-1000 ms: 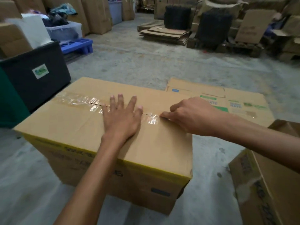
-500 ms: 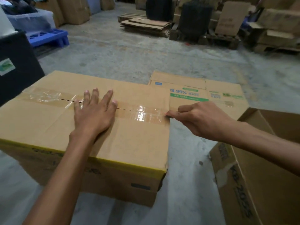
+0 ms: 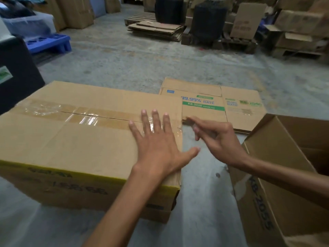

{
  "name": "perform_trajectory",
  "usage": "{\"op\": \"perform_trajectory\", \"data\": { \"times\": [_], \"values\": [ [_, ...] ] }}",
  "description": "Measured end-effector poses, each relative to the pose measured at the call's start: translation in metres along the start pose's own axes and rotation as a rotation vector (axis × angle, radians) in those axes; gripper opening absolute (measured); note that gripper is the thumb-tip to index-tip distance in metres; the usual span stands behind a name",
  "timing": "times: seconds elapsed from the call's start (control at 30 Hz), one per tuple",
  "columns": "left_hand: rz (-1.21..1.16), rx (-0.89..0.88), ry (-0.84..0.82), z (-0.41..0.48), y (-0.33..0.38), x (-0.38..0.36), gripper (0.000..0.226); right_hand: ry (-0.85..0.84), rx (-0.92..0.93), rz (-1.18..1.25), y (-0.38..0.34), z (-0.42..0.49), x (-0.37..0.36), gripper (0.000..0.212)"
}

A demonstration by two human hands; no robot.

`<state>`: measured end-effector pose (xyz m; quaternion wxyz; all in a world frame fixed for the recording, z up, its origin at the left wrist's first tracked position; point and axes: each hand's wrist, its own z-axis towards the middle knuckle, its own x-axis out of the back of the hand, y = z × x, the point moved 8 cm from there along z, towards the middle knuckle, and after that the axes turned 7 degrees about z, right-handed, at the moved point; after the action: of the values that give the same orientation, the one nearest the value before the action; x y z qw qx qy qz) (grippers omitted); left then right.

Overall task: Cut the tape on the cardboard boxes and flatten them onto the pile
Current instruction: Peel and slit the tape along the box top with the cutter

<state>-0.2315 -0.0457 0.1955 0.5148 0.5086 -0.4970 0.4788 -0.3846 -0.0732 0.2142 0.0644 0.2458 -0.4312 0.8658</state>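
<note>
Currently, the box [image 3: 80, 145] sits on the floor [image 3: 160, 65]; the left hand [image 3: 156, 139] presses flat, fingers spread, on glossy tape [image 3: 89, 120]. Right hand [image 3: 219, 138] blurred, grip indeterminate. Cardboard likely stiff, light: grasp flap edges at seam [image 3: 99, 117].

Left hand [image 3: 158, 141] flat, palm down, fingers splayed wide, arm stretched forward. Right hand [image 3: 218, 138] hangs just beside it, blurred, fingers loosely bent, forefinger pointing left.

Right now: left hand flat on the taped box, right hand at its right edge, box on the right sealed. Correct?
No: in the head view the box on the right is open, not sealed. The rest holds: left hand flat on the taped box, right hand at its right edge.
</note>
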Motion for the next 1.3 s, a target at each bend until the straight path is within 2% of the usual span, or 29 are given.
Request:
{"op": "perform_trajectory", "data": {
  "times": [0.07,0.13,0.23,0.33,0.4,0.53,0.9,1.3],
  "values": [
    [0.015,-0.005,0.061,0.004,-0.003,0.000,0.102,0.102,-0.120,0.104,0.008,0.001,0.019,0.030],
    [-0.019,-0.040,0.053,0.011,-0.005,0.001,0.090,0.131,-0.167,0.138,0.009,0.002,0.032,0.030],
    [-0.043,-0.083,0.025,0.011,0.000,0.001,0.083,0.105,-0.147,0.123,0.006,-0.002,0.038,0.030],
    [-0.030,-0.082,0.005,0.009,0.002,0.001,0.078,0.009,-0.089,-0.028,0.002,-0.010,0.029,0.033],
    [-0.018,-0.084,-0.015,0.010,0.002,0.000,0.077,-0.054,-0.055,-0.111,-0.001,-0.013,0.020,0.033],
    [-0.020,-0.094,-0.051,0.008,0.002,-0.001,0.075,-0.093,-0.040,-0.116,-0.002,-0.014,0.009,0.032],
    [-0.002,-0.106,-0.126,0.013,0.001,-0.003,0.077,-0.067,-0.021,-0.041,-0.003,-0.015,0.003,0.028],
    [0.012,-0.113,-0.118,0.018,0.000,-0.004,0.078,-0.011,-0.079,-0.011,0.011,-0.022,-0.003,0.028]
  ]
}}
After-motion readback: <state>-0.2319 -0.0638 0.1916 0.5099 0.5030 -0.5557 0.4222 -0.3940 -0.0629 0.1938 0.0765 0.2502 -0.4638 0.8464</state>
